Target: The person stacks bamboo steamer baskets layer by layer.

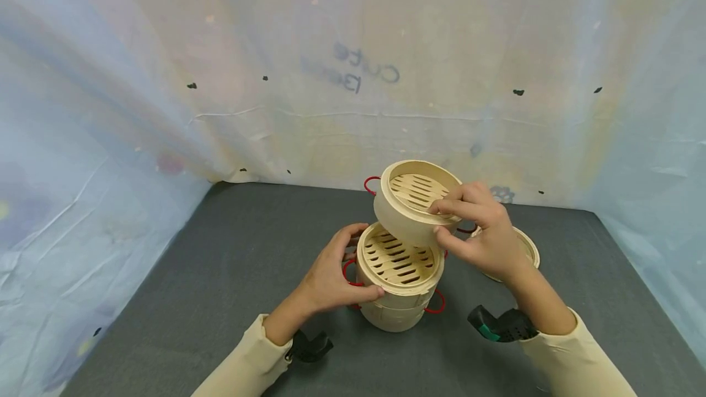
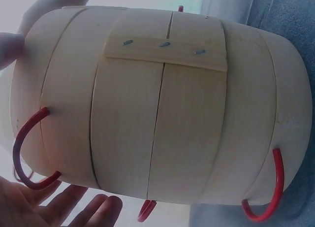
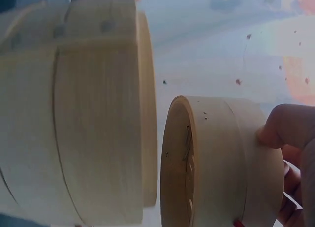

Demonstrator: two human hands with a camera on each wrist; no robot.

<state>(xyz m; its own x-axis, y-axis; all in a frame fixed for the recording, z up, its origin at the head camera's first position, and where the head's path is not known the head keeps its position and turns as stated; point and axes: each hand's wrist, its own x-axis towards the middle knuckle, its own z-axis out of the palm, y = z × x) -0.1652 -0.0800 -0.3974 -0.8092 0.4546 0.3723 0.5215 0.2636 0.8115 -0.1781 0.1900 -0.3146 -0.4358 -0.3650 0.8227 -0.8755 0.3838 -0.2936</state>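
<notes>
A stack of bamboo steamer baskets (image 1: 393, 317) with red loop handles stands upright on the dark table, its slatted top tier facing up. My left hand (image 1: 333, 274) curves around its left side, thumb at the front and fingers at the back rim. Above the stack, my right hand (image 1: 488, 228) pinches the right rim of a separate steamer basket (image 1: 394, 216), fingers inside and thumb outside. That basket is tilted. In the right wrist view a gap shows between the held basket (image 3: 219, 153) and the stack (image 3: 98, 128). Staples and seams mark the stack's wall (image 2: 157, 118) in the left wrist view.
A round bamboo piece (image 1: 529, 247), perhaps the lid, lies behind my right hand and is partly hidden. The grey table (image 1: 265, 231) ends at a pale printed curtain (image 1: 386, 78) at the back, with curtain on both sides too.
</notes>
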